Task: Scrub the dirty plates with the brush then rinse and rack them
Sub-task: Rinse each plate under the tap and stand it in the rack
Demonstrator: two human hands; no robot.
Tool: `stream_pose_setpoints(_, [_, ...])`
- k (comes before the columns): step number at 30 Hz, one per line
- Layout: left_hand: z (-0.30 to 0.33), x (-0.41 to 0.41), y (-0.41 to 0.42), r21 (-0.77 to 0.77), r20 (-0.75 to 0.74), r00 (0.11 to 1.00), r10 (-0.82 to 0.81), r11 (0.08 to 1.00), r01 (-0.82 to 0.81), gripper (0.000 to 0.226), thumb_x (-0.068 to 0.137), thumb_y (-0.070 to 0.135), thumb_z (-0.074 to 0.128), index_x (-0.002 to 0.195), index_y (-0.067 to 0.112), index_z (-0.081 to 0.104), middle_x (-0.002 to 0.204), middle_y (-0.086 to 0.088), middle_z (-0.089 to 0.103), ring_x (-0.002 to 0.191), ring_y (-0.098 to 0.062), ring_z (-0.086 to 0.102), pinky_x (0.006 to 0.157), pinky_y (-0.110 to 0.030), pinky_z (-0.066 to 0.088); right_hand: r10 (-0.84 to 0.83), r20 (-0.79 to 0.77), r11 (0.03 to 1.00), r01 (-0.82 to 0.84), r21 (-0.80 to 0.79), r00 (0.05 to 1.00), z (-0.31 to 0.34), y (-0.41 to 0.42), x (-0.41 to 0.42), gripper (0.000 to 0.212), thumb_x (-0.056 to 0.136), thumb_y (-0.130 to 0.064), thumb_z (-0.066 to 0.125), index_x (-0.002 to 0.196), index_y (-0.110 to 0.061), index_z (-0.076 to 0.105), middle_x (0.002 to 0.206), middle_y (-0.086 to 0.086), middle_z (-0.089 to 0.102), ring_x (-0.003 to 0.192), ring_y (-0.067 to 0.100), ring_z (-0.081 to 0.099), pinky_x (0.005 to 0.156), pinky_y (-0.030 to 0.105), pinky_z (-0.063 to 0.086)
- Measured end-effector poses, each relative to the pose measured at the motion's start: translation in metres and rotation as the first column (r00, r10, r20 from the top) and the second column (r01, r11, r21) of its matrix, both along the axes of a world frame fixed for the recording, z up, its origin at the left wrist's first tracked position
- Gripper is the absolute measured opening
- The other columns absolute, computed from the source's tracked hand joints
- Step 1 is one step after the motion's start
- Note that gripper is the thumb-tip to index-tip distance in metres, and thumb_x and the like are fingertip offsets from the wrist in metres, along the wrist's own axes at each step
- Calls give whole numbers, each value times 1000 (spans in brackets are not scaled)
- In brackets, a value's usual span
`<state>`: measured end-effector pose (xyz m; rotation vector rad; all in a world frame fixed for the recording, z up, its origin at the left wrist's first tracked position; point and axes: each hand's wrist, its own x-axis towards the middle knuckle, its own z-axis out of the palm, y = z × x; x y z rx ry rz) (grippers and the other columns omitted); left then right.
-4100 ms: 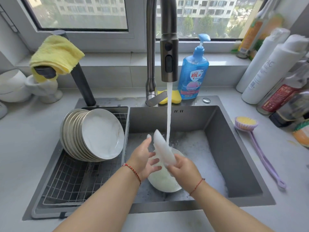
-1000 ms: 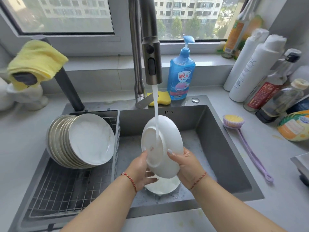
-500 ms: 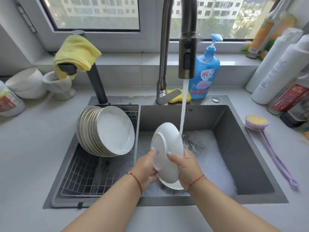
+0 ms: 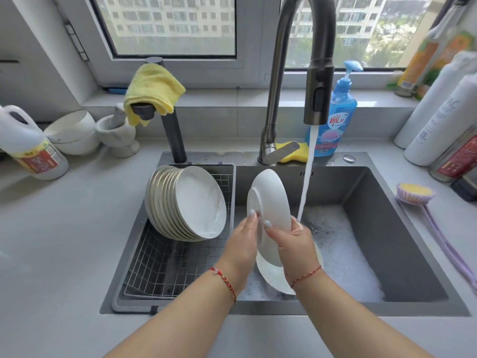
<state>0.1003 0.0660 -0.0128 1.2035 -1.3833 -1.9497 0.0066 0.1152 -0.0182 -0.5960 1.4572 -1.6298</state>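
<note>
The white plate has swung left, clear of the water stream it was under before. Left hand and right hand pinch its lower rim, upright, underside showing, glossy clean.

Bright daylight pours in from the window at twelve o'clock, so the counter is evenly lit with only soft, faint shadows. The view outside is slightly washed out. The wide lens bends straight lines near the edges, and the bottles at two o'clock lean and look smeared. The centre is sharp; the falling water is a white streak.
</note>
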Motion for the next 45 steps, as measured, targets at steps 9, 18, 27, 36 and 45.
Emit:
stream_pose_setpoints(9, [21,35,-22,-111,-95,994,46,992,-56,43,102,51,22,124,40,57,119,23,64,111,12,55,91,-14,41,27,-45,981,-35,-191,999,27,-31,24,20,72,-20,70,91,-15,68,85,6,70,82,18,66,74,33,54])
stream_pose_setpoints(18, [20,78,-51,-92,-114,953,282,952,-293,43,104,45,29,133,26,55,129,13,57,124,-4,49,103,-28,37,102,-107,989,-112,-99,989,18,-98,65,13,87,-5,65,83,-18,63,76,6,65,72,18,61,69,34,51])
stream_pose_setpoints(27, [6,104,-78,121,-177,915,362,931,-344,63,102,52,21,150,12,35,156,-4,36,144,-16,31,119,-38,23,167,-291,984,-143,102,942,-29,-138,95,19,90,-18,61,80,-35,60,79,-4,68,84,22,66,79,37,54])
stream_pose_setpoints(36, [-5,115,-87,228,-227,847,481,872,-434,60,103,50,23,144,10,43,144,-10,50,134,-21,45,108,-38,35,329,-447,939,-238,249,832,-44,-148,101,30,100,-31,43,122,-18,58,105,-3,65,97,12,59,83,24,43])
stream_pose_setpoints(45, [-8,117,-85,221,-167,768,618,783,-582,48,104,46,30,106,11,63,99,-10,68,96,-22,63,83,-36,51,497,-449,865,-383,323,743,-55,-153,105,27,102,-29,37,111,-9,52,98,5,58,93,18,55,79,27,40])
